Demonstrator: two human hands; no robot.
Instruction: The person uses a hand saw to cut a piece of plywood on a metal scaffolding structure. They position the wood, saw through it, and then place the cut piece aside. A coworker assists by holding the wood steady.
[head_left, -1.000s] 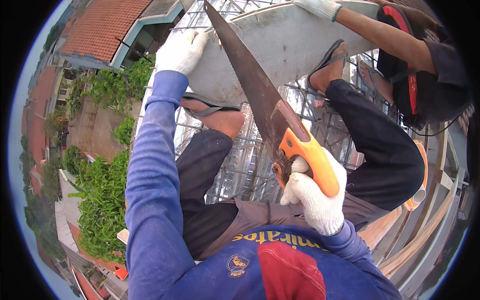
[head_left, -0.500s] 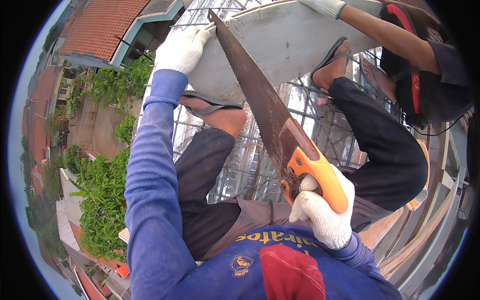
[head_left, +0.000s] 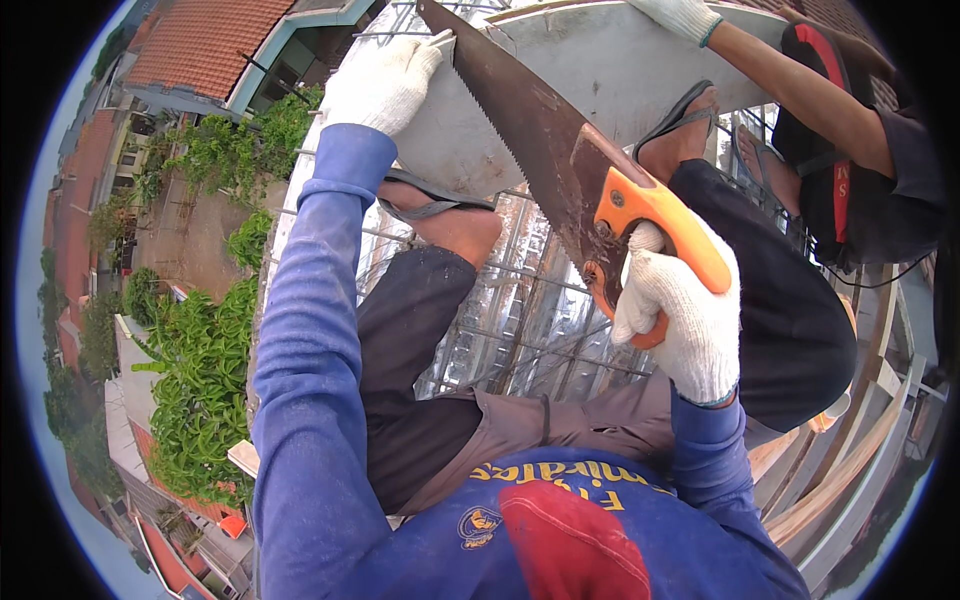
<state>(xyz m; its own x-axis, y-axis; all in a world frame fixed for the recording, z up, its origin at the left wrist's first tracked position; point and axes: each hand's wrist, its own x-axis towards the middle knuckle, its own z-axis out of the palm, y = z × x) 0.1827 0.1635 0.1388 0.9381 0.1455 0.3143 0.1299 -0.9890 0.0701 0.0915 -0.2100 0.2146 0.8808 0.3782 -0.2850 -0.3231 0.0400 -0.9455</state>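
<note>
My right hand [head_left: 690, 310], in a white knit glove, is wrapped round the orange handle of a handsaw [head_left: 535, 125]. The saw's rusty brown blade slants up and left, its toothed edge facing left and its narrow tip beyond the board's left end. My left hand [head_left: 380, 88], gloved too, grips the left end of a grey board [head_left: 610, 65], close beside the blade. My sandalled left foot [head_left: 445, 220] is against the board's near edge. Whether the teeth touch the board I cannot make out.
A co-worker's gloved hand [head_left: 680, 14] rests at the board's far edge. Below are a steel bar grid [head_left: 520, 300] and shiny metal sheeting. Long timbers [head_left: 850, 460] lie at right. At left the edge drops to trees [head_left: 205, 390] and tiled roofs [head_left: 205, 40].
My right hand has moved up and away from my body with the saw, pushing the blade tip farther past the board's end. My left hand stays on the board.
</note>
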